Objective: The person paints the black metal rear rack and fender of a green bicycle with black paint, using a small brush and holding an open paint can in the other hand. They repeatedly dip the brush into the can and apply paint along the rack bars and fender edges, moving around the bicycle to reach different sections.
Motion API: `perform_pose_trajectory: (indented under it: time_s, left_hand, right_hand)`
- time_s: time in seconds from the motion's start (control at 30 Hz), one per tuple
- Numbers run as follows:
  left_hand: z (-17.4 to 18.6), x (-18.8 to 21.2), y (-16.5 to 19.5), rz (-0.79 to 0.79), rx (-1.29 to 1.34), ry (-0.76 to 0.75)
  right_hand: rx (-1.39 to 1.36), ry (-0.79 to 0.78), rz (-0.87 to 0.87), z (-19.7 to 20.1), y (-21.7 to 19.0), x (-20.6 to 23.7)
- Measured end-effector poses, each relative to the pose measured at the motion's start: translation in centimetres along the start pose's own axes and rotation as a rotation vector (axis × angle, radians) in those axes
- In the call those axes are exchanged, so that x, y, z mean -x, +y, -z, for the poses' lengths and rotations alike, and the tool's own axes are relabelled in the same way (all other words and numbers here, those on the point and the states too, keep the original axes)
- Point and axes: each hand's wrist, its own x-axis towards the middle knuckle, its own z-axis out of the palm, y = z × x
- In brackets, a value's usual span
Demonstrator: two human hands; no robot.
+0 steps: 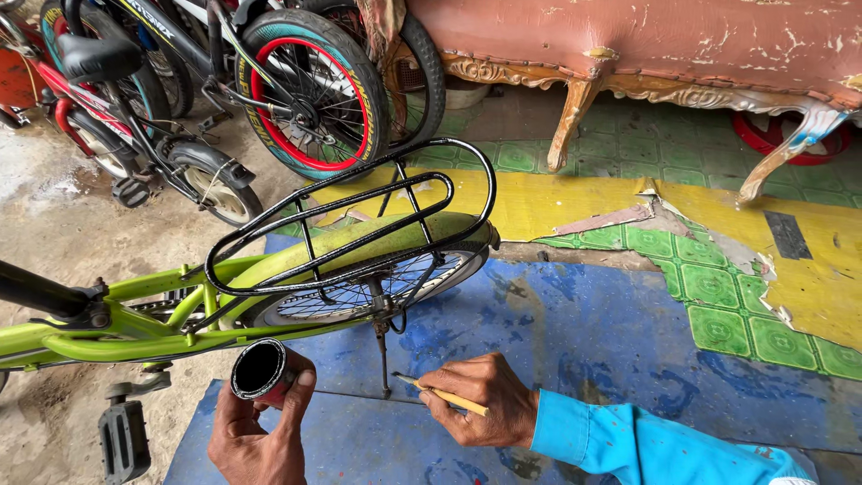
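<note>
A person crouches beside a lime-green bicycle (pixel 135 332). The left hand (pixel 256 431) grips a small can of black paint (pixel 260 370), tilted open-side up. The right hand (pixel 480 400) pinches a thin paintbrush (pixel 440 393) low near the kickstand (pixel 382 350). The glossy black rear rack (pixel 359 220) sits above. Light, steady strokes with little paint would suit such narrow metal.
</note>
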Motion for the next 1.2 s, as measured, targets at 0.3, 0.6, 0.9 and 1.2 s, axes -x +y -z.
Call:
perform_pose_trajectory:
  time_s: [0.3, 0.6, 0.9, 1.2]
  left_hand:
    - [-0.3, 0.4, -0.5, -0.023, 0.050, -0.009]
    - [-0.6, 0.7, 0.0, -0.100, 0.026, 0.067]
    - [1.8, -0.3, 1.8, -0.123, 0.083, 0.170]
    - [3.6, -1.0, 2.0, -0.116, 0.105, 0.249]
  right_hand:
    - [-0.042, -0.016, -0.006, -0.2, -0.1, 0.1]
    - [-0.008, -0.013, 0.007, -0.4, 0.7, 0.1]
    - [-0.029, -0.062, -0.030, -1.4, 1.3, -0.2]
    - [-0.037, -0.077, -0.008, -2.6, 1.5, -0.4]
